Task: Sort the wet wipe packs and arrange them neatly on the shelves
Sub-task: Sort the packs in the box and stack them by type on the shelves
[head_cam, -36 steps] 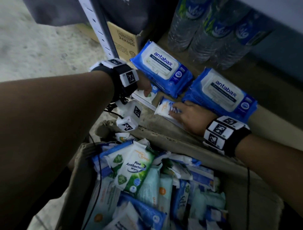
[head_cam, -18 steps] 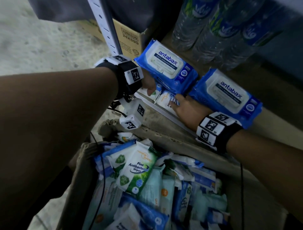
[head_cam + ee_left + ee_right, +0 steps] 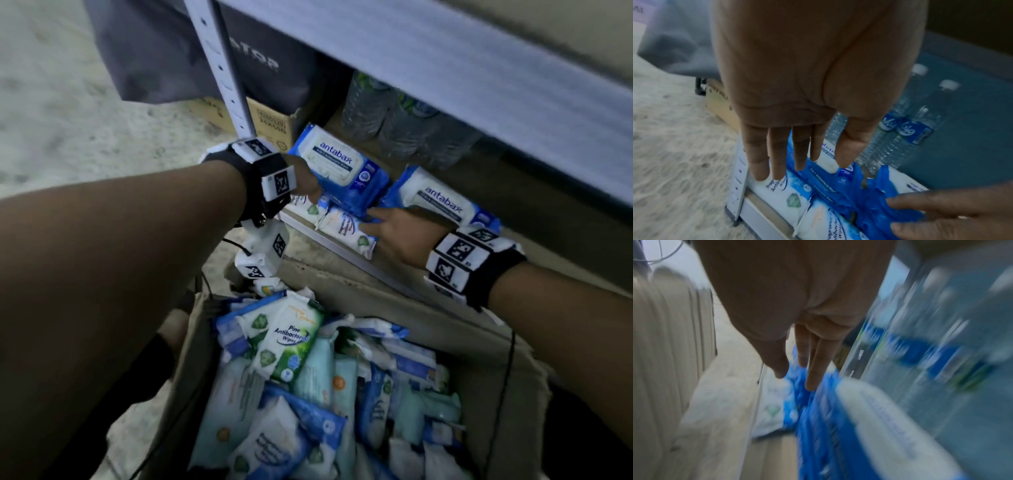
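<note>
Both hands are down at the lowest shelf (image 3: 342,246). The left hand (image 3: 305,185) hangs over the shelf's left end with straight, slightly parted fingers (image 3: 760,155), holding nothing; the tips hover at a small white wipe pack (image 3: 777,194) that lies at the front edge beside the upright post (image 3: 222,68). The right hand (image 3: 397,236) lies flat with fingers stretched out, the tips touching a second small white pack (image 3: 346,233) and the crumpled blue edge of a large antabax pack (image 3: 342,168). Another antabax pack (image 3: 442,198) lies just to its right, touching it. Water bottles (image 3: 394,116) stand behind them on the same shelf. Below, an open cardboard box (image 3: 479,342) is heaped with mixed wipe packs, a green pine pack (image 3: 287,342) on top.
</note>
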